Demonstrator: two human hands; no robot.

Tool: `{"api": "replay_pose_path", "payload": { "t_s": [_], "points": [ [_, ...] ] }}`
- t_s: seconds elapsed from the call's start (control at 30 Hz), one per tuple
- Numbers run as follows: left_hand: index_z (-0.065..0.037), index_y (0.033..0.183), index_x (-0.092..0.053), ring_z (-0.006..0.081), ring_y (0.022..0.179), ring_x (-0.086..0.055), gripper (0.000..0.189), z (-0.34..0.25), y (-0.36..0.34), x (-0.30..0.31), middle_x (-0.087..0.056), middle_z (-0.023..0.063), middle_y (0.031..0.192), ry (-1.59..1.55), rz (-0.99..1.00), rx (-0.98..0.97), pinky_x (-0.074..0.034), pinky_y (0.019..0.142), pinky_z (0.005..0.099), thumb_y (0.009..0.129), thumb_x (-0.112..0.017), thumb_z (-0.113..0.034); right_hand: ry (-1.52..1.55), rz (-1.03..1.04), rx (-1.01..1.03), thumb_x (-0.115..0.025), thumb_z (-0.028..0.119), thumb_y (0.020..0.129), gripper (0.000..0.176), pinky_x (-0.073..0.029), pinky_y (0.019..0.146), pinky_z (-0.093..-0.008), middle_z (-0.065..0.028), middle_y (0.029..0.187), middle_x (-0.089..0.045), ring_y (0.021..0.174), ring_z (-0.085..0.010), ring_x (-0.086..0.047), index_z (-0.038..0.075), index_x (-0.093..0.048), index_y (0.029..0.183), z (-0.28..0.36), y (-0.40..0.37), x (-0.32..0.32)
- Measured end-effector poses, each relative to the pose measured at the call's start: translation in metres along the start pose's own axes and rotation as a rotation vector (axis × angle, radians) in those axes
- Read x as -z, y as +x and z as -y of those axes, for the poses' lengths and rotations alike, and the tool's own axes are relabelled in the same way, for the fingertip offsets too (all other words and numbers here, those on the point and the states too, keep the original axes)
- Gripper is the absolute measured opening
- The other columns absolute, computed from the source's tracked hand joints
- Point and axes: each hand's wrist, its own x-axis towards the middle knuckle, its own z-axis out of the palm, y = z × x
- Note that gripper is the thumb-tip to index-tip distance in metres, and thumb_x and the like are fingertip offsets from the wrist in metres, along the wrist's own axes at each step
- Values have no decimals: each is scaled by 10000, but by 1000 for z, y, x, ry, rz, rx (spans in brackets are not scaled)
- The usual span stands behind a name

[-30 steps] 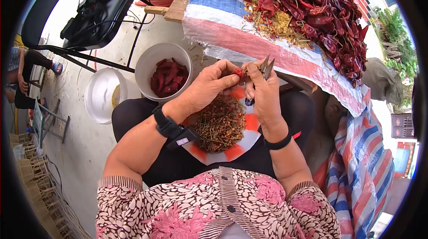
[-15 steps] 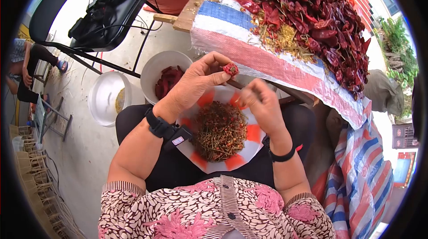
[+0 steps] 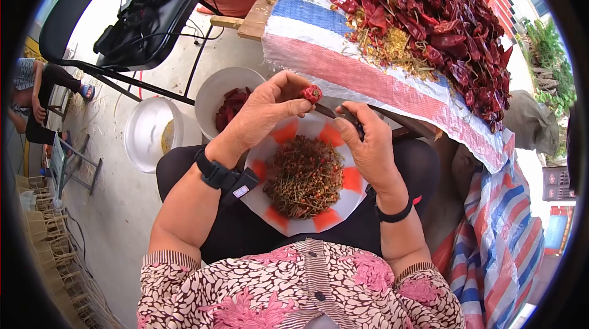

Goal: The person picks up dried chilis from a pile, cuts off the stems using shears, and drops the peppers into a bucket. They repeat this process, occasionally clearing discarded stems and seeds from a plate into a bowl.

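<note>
My left hand [image 3: 270,106] is closed around a dried red chili pepper [image 3: 311,94], its cut-looking stem end facing right between thumb and forefinger. Close to it on the right, my right hand [image 3: 367,139] grips a dark-handled bladed tool [image 3: 325,110]. The blade points left and its tip comes up just under the pepper; the fingers cover most of the handle. Below both hands, a white and orange bowl [image 3: 346,179] rests on my lap. It holds a heap of chili stems and seeds [image 3: 304,175].
A large pile of dried red chilies [image 3: 442,34] lies on a striped plastic sheet [image 3: 343,62] at the upper right. Left of my hands stand a white bucket [image 3: 211,87] holding red chili pieces and a white basin [image 3: 138,139]. A black chair [image 3: 178,28] carries cables; another person [image 3: 40,93] sits far left.
My right hand has turned, and the dark bladed tool now shows beside the pepper. The left hand keeps hold of the pepper, which has shifted slightly left.
</note>
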Motion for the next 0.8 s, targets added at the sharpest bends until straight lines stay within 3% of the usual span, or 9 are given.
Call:
{"api": "replay_pose_path", "payload": {
  "t_s": [0.2,0.8],
  "points": [
    [-26,1109,-558,77,959,-544,272,3,-2,-2,-594,13,1033,101,15,34,-458,854,225,868,-674,-76,-147,-11,142,-652,204,868,248,-497,656,-358,-133,941,-640,774,-332,-624,36,-597,1041,-1,2,-2],
    [-25,1089,-582,68,902,-541,275,6,-6,0,-617,6,983,284,-30,-5,-453,810,214,849,-700,-90,-290,-32,207,-642,238,865,262,-509,641,-387,-112,938,-638,781,-328,-634,40,-605,1033,-2,-1,-9]
  ]
}}
